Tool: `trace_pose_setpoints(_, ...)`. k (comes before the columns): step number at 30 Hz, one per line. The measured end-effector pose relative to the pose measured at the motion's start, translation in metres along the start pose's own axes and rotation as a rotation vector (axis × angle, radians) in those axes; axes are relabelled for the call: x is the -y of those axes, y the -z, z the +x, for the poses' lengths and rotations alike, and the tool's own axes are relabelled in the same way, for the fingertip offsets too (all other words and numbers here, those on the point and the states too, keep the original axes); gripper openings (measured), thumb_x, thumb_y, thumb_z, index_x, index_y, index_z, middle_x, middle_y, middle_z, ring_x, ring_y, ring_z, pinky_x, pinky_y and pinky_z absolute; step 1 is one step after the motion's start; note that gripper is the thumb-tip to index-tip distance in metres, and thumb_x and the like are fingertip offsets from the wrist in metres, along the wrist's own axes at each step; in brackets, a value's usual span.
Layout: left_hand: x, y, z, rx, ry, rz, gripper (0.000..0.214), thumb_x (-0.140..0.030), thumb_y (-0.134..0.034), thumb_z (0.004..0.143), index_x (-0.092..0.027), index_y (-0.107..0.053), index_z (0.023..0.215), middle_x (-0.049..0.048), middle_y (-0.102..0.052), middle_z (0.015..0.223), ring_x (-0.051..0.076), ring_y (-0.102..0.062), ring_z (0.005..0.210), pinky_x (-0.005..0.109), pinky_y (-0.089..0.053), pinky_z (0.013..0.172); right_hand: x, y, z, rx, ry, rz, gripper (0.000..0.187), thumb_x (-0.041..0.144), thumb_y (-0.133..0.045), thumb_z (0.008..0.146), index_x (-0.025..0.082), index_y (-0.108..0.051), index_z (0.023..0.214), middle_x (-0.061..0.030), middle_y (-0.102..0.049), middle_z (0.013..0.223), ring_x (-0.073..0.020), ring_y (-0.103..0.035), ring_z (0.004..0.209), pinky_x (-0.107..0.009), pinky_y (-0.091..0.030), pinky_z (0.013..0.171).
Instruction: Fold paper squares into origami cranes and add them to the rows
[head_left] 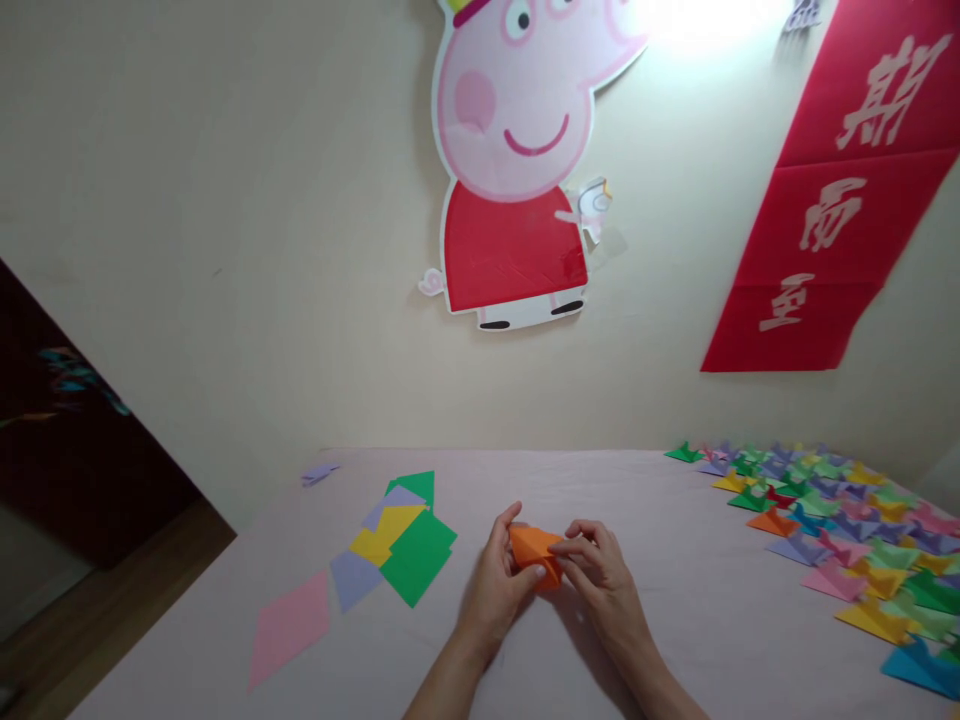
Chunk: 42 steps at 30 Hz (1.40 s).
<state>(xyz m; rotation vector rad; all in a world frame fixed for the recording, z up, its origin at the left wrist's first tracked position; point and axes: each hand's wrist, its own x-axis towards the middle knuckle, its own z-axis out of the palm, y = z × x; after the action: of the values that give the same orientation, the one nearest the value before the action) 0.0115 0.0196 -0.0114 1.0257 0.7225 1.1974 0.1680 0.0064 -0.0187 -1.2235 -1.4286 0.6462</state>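
Observation:
An orange sheet of origami paper (534,545), partly folded, is held between both hands above the table. My left hand (501,568) grips its left side, with the thumb pressed on the lower front. On the other side, my right hand (596,565) pinches the paper's right edge between thumb and fingers. A pointed flap shows at the top, and a curved, bent layer shows below it. The fingers cover part of the folds.
Left of the hands lie green (418,558), yellow (386,532), purple (355,578) and pink (291,622) paper squares. A small purple folded piece (320,474) is at the back left. Many-coloured folded paper figures (832,525) crowd the right side of the table (570,480). The wall stands behind.

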Motion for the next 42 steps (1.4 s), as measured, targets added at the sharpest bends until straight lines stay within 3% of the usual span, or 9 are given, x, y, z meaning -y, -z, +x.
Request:
trace_pose_setpoints(4, -0.002, 0.001, 0.001, -0.024, -0.030, 0.091, 0.050, -0.023, -0.079, 0.064, -0.021, -0.063, 0.111, 0.0095, -0.048, 0.132, 0.017, -0.061, 0.090, 0.029, -0.051, 0.079, 0.002, -0.002, 0.000, 0.044, -0.003, 0.056, 0.025, 0.045, -0.062, 0.084, 0.025, -0.076, 0.078, -0.0074, -0.058, 0.099, -0.0238, -0.058, 0.092, -0.034, -0.051, 0.078)
trace_pose_setpoints(8, -0.007, 0.002, 0.001, -0.053, -0.065, 0.213, 0.024, -0.028, -0.081, 0.065, -0.018, -0.071, 0.085, 0.0113, -0.048, 0.136, 0.029, -0.050, 0.121, 0.032, -0.047, 0.093, 0.001, -0.003, 0.001, 0.122, -0.015, 0.141, 0.025, 0.045, -0.062, 0.084, 0.024, -0.076, 0.083, -0.0067, -0.062, 0.091, -0.0225, -0.061, 0.087, -0.029, -0.050, 0.069)
trace_pose_setpoints(11, -0.008, 0.004, 0.001, -0.084, -0.065, 0.221, 0.024, -0.033, -0.081, 0.067, -0.018, -0.072, 0.083, 0.0120, -0.051, 0.134, 0.030, -0.046, 0.126, 0.034, -0.044, 0.098, 0.001, -0.003, 0.001, 0.149, 0.001, 0.158, 0.026, 0.045, -0.061, 0.085, 0.025, -0.076, 0.086, -0.0068, -0.065, 0.092, -0.0225, -0.062, 0.088, -0.029, -0.050, 0.071)
trace_pose_setpoints(17, -0.003, 0.004, 0.000, -0.137, -0.030, 0.110, 0.031, -0.038, -0.083, 0.066, -0.017, -0.069, 0.084, 0.0120, -0.050, 0.137, 0.029, -0.056, 0.114, 0.035, -0.048, 0.093, 0.009, -0.003, -0.001, 0.212, 0.041, 0.111, 0.023, 0.042, -0.064, 0.086, 0.023, -0.074, 0.092, -0.0059, -0.066, 0.092, -0.0189, -0.061, 0.079, -0.027, -0.048, 0.069)
trace_pose_setpoints(23, 0.004, 0.000, -0.002, -0.161, -0.012, 0.106, 0.035, -0.041, -0.083, 0.066, -0.018, -0.069, 0.088, 0.0110, -0.052, 0.134, 0.027, -0.056, 0.113, 0.034, -0.047, 0.092, 0.004, -0.005, -0.002, 0.124, 0.008, 0.078, 0.026, 0.045, -0.064, 0.085, 0.020, -0.069, 0.079, -0.0046, -0.066, 0.079, -0.0173, -0.057, 0.067, -0.027, -0.045, 0.060)
trace_pose_setpoints(29, 0.006, -0.001, -0.001, -0.179, -0.105, 0.294, 0.027, -0.042, -0.075, 0.073, -0.020, -0.069, 0.087, 0.0095, -0.053, 0.128, 0.027, -0.051, 0.117, 0.032, -0.043, 0.094, 0.005, -0.005, -0.002, 0.048, -0.016, 0.112, 0.032, 0.049, -0.065, 0.082, 0.020, -0.066, 0.071, -0.0042, -0.065, 0.072, -0.0197, -0.060, 0.069, -0.028, -0.047, 0.062)
trace_pose_setpoints(34, 0.004, -0.003, -0.001, -0.232, -0.178, 0.486, 0.019, -0.038, -0.068, 0.078, -0.020, -0.068, 0.085, 0.0077, -0.051, 0.124, 0.017, -0.057, 0.084, 0.029, -0.047, 0.077, 0.003, -0.004, -0.002, 0.018, 0.036, 0.053, 0.028, 0.045, -0.063, 0.084, 0.020, -0.064, 0.071, -0.0022, -0.061, 0.071, -0.0168, -0.056, 0.063, -0.026, -0.044, 0.056)
trace_pose_setpoints(38, 0.000, -0.007, -0.005, -0.392, -0.284, 0.611, 0.012, -0.033, -0.065, 0.079, -0.021, -0.064, 0.079, 0.0042, -0.057, 0.100, 0.018, -0.055, 0.083, 0.028, -0.045, 0.076, 0.000, -0.002, -0.003, -0.040, 0.121, -0.040, 0.022, 0.037, -0.059, 0.088, 0.021, -0.060, 0.073, -0.0010, -0.059, 0.075, -0.0142, -0.053, 0.059, -0.024, -0.043, 0.053)
trace_pose_setpoints(42, 0.006, -0.014, -0.008, -0.251, -0.229, 0.595, 0.020, -0.034, -0.059, 0.084, -0.021, -0.060, 0.069, -0.0008, -0.055, 0.073, 0.016, -0.053, 0.071, 0.025, -0.042, 0.067, 0.003, -0.003, -0.007, -0.058, 0.283, -0.203, 0.014, 0.028, -0.055, 0.090, 0.022, -0.058, 0.078, -0.0032, -0.060, 0.088, -0.0145, -0.058, 0.068, -0.025, -0.048, 0.061)
